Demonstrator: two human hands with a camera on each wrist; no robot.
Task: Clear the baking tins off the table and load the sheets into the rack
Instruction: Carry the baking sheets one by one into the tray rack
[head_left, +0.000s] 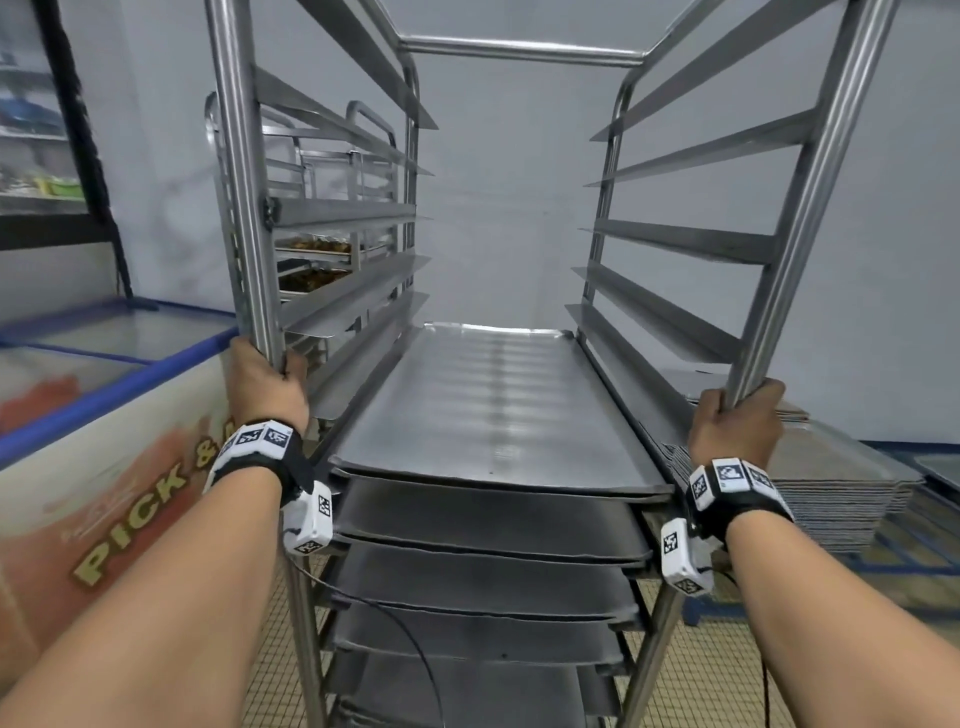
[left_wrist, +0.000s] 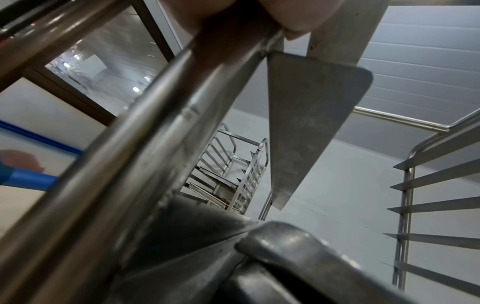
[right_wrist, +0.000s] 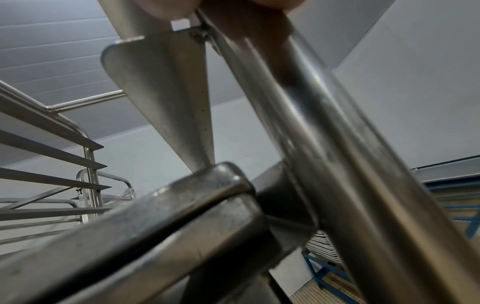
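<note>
From the head view, your left hand (head_left: 267, 387) is wrapped round the rack's (head_left: 514, 49) near left upright, and your right hand (head_left: 737, 423) is wrapped round its near right upright. The sheets (head_left: 483, 410) lie on the rack's runners between your two hands, the top one at about hand height and several more stacked on the rungs below it. The runners above your hands hold nothing. Left of the rack stands a chest freezer (head_left: 104, 467); beyond the rack's left side is a second rack (head_left: 332, 208) with food on trays; right of the rack a pile of flat trays (head_left: 831, 488) sits on a blue frame.

Your left wrist view shows fingertips (left_wrist: 298, 16) curled over the upright (left_wrist: 155, 144), with a sheet's rounded corner (left_wrist: 285, 238) just below.

Your right wrist view shows the same clamp from the other side: fingertips (right_wrist: 166, 8) on the post (right_wrist: 324, 133), sheet corner (right_wrist: 221, 179) touching the runner.
</note>
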